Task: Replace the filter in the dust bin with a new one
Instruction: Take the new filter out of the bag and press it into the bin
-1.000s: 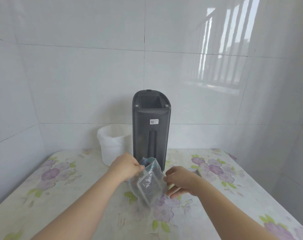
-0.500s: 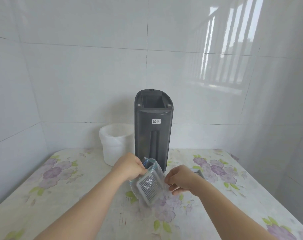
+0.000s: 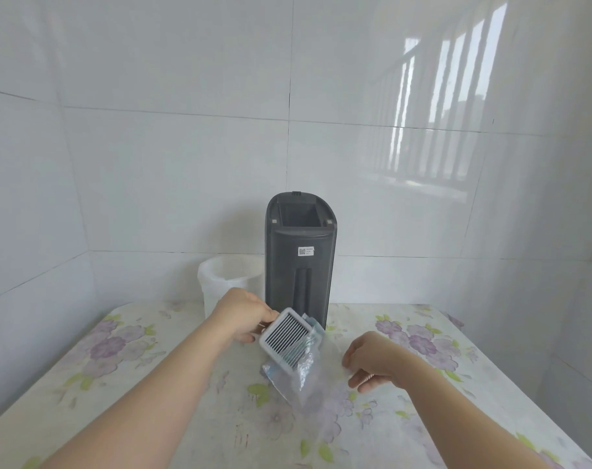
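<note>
A tall dark grey dust bin (image 3: 299, 258) stands upright at the back of the table, its top open. In front of it my left hand (image 3: 243, 316) grips the upper left corner of a white pleated filter (image 3: 285, 336). The filter's upper part is out of a clear plastic bag (image 3: 303, 370); its lower right part is still inside. My right hand (image 3: 372, 362) is at the bag's right edge with fingers curled; I cannot tell whether it pinches the plastic.
A white plastic bucket (image 3: 220, 279) stands left of the dust bin against the wall. The table (image 3: 135, 367) has a flowered cloth. White tiled walls close in behind and on both sides.
The filter has come up and left, partly out of the bag, in my left hand. My right hand has moved right and down along the bag.
</note>
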The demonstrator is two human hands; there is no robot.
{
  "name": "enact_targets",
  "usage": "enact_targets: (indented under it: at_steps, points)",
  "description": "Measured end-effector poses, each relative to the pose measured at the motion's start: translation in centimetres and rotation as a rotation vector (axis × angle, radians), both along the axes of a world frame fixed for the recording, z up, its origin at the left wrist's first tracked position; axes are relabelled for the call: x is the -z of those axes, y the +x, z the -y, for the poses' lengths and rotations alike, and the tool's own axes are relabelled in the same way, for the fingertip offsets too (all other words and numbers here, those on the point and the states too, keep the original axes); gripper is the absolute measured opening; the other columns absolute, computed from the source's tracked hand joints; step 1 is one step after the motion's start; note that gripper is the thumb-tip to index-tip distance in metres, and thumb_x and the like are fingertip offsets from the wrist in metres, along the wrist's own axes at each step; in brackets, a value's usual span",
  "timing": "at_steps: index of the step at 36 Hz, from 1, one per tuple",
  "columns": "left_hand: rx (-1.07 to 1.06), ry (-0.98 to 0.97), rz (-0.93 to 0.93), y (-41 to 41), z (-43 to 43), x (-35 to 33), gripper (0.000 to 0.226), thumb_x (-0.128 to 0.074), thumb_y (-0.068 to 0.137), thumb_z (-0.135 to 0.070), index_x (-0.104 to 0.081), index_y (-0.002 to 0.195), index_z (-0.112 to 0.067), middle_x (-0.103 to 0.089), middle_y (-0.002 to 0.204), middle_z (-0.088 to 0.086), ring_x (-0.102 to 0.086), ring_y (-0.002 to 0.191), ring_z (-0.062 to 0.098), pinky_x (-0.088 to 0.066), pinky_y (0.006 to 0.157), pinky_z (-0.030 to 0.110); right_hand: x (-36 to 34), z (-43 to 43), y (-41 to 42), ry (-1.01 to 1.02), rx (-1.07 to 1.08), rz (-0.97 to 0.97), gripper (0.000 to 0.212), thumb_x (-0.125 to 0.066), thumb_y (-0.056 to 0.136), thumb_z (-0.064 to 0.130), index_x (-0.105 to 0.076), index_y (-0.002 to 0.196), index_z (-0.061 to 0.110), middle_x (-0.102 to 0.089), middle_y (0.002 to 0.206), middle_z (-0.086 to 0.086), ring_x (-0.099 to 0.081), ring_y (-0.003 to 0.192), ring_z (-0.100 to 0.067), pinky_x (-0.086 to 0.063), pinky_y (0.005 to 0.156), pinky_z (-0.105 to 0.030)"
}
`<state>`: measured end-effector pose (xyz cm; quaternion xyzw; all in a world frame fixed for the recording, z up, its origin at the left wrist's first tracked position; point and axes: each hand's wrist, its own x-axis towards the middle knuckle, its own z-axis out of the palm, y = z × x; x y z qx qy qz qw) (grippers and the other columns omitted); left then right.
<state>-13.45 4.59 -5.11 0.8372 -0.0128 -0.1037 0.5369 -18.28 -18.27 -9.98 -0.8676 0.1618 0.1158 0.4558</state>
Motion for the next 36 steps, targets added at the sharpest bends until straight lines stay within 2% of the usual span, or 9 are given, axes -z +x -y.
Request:
enact_targets:
  at_steps: [4, 9, 17, 21, 25, 28, 30, 33, 36]
  points:
    - [-0.007, -0.076, -0.009, -0.3, -0.2, -1.1, 0.013, -0.072, 0.084, -0.008, -0.065, 0.074, -0.009, -0.070, 0.073, 0.008, -0.066, 0.066, 0.021, -0.051, 0.074, 0.031, 0.2, 0.5, -0.2, -0.010, 0.012, -0.010, 0.014, -0.051, 0.087, -0.003, -0.063, 0.082, 0.003, -0.063, 0.082, -0.011, -0.067, 0.060, -0.020, -0.060, 0.056, -0.027]
    - [-0.009, -0.098, -0.005, -0.2, -0.6, -2.2, 0.013, -0.070, 0.085, -0.007, -0.066, 0.074, -0.010, -0.071, 0.073, 0.006, -0.067, 0.068, 0.020, -0.051, 0.077, 0.033, 0.5, 0.6, 0.0, -0.037, 0.018, -0.003, 0.006, -0.055, 0.082, -0.004, -0.059, 0.083, 0.001, -0.062, 0.081, -0.015, -0.067, 0.059, -0.023, -0.060, 0.056, -0.028]
    - [0.008, -0.104, 0.014, -0.2, -1.1, -4.4, 0.004, -0.068, 0.087, -0.011, -0.067, 0.083, -0.010, -0.071, 0.078, 0.007, -0.066, 0.071, 0.019, -0.051, 0.070, 0.030, 0.9, 0.8, 0.5, -0.098, 0.025, 0.002, 0.005, -0.055, 0.080, -0.003, -0.059, 0.082, 0.000, -0.064, 0.071, -0.017, -0.069, 0.066, -0.032, -0.063, 0.072, -0.038]
    - [0.026, -0.077, 0.030, -0.1, -1.2, -5.8, 0.003, -0.068, 0.087, -0.012, -0.069, 0.086, -0.010, -0.072, 0.076, 0.005, -0.067, 0.070, 0.018, -0.052, 0.073, 0.030, 0.4, 0.6, 0.6, -0.162, 0.015, 0.018, 0.014, -0.052, 0.079, 0.001, -0.057, 0.086, 0.012, -0.056, 0.071, -0.015, -0.060, 0.059, -0.026, -0.054, 0.063, -0.031]
    - [0.062, -0.020, 0.060, -0.1, -1.1, -7.8, 0.008, -0.067, 0.088, -0.013, -0.070, 0.093, -0.008, -0.073, 0.079, 0.005, -0.068, 0.075, 0.018, -0.053, 0.082, 0.035, -1.8, 0.6, 0.8, -0.199, 0.063, 0.195, 0.020, -0.054, 0.085, 0.002, -0.073, 0.087, 0.004, -0.064, 0.072, -0.010, -0.051, 0.048, -0.017, -0.048, 0.045, -0.020]
    - [0.100, 0.041, 0.092, -0.1, -0.8, -9.8, 0.005, -0.067, 0.088, -0.014, -0.070, 0.087, -0.010, -0.073, 0.079, 0.005, -0.068, 0.079, 0.019, -0.053, 0.087, 0.037, -5.0, 0.5, 0.9, -0.096, 0.064, 0.402, 0.016, -0.061, 0.088, 0.007, -0.074, 0.082, 0.011, -0.073, 0.075, -0.004, -0.047, 0.044, -0.011, -0.041, 0.038, -0.018]
    - [0.127, 0.076, 0.117, -0.1, -0.5, -11.1, 0.007, -0.066, 0.089, -0.015, -0.069, 0.083, -0.011, -0.074, 0.079, 0.004, -0.068, 0.080, 0.019, -0.053, 0.086, 0.036, -7.4, 0.3, 1.0, 0.006, 0.056, 0.537, 0.015, -0.061, 0.088, 0.009, -0.074, 0.080, 0.012, -0.074, 0.074, -0.004, -0.045, 0.041, -0.010, -0.040, 0.039, -0.019]
    - [0.160, 0.130, 0.163, 0.0, 0.1, -12.9, 0.010, -0.068, 0.088, -0.016, -0.071, 0.094, -0.009, -0.076, 0.087, 0.006, -0.070, 0.086, 0.020, -0.055, 0.083, 0.035, -11.1, -0.4, 0.9, 0.177, 0.043, 0.673, 0.016, -0.064, 0.090, 0.014, -0.074, 0.085, 0.002, -0.072, 0.075, -0.008, -0.045, 0.041, -0.011, -0.040, 0.042, -0.022]
    - [0.186, 0.174, 0.196, 0.0, 0.8, -14.3, 0.014, -0.070, 0.086, -0.018, -0.073, 0.096, -0.009, -0.077, 0.091, 0.006, -0.070, 0.086, 0.018, -0.056, 0.080, 0.032, -14.1, -1.1, 1.0, 0.265, -0.033, 0.686, 0.032, -0.066, 0.090, 0.032, -0.075, 0.097, 0.003, -0.075, 0.082, -0.004, -0.056, 0.058, -0.014, -0.046, 0.051, -0.023]
